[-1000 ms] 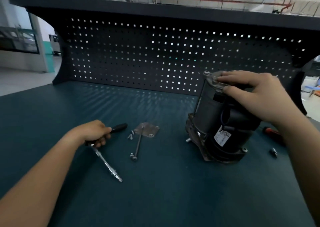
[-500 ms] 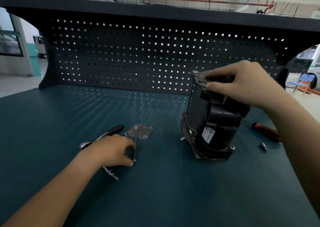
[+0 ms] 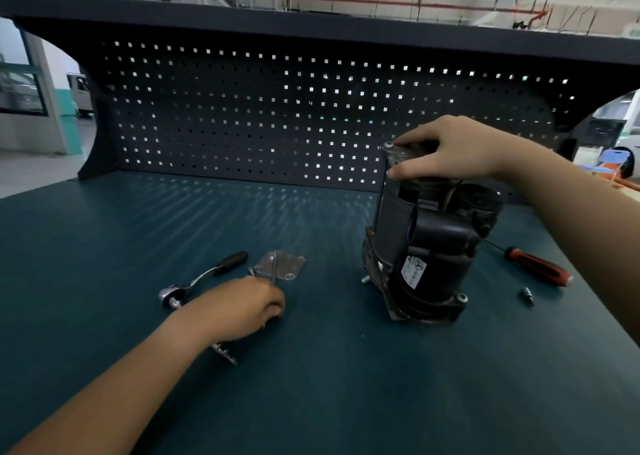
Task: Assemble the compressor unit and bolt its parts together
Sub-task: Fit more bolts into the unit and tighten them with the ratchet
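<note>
1. The compressor unit [image 3: 426,246] stands on end, slightly tilted, on the right half of the bench [image 3: 346,402]. One bolt head shows at its top near corner, so I judge at least one fastener is already in.
2. My right hand [image 3: 457,153] is clamped over the unit's top end, fingers and thumb curled round it, steadying it.
3. My left hand [image 3: 242,305] is curled down over the near end of a long bolt [image 3: 273,271], apparently pinching it; the fingertips are hidden.
4. That bolt lies across a loose cover plate [image 3: 289,268], which is not yet fitted.
5. The ratchet [image 3: 197,281] lies unheld just left of the plate, partly under my left forearm.
6. Right of the unit lie a screwdriver [image 3: 536,271] and a small bit [image 3: 527,296].
7. My judgement: midway, with bolt, plate and tightening left.
</note>
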Action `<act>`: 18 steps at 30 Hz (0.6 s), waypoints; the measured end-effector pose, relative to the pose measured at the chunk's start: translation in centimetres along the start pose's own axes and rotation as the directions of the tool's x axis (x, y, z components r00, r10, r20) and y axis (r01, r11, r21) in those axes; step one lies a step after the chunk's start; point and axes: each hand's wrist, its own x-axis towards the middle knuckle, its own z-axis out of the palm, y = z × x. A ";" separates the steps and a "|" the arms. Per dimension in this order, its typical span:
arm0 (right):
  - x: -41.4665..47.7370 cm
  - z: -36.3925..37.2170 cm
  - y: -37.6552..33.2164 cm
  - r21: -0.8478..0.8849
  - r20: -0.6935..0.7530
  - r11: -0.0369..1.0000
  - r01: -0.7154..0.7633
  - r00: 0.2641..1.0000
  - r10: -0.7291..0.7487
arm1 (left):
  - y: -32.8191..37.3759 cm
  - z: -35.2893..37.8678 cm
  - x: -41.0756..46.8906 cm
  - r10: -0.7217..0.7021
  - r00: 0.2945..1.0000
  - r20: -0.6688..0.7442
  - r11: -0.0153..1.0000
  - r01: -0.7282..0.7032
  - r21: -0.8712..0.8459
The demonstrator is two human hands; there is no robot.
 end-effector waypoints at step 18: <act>-2.7 -1.7 3.4 -0.139 -0.254 0.912 -0.386 0.904 0.344 | 1.5 -1.3 0.0 -0.120 0.888 -0.445 0.947 -0.032 -0.321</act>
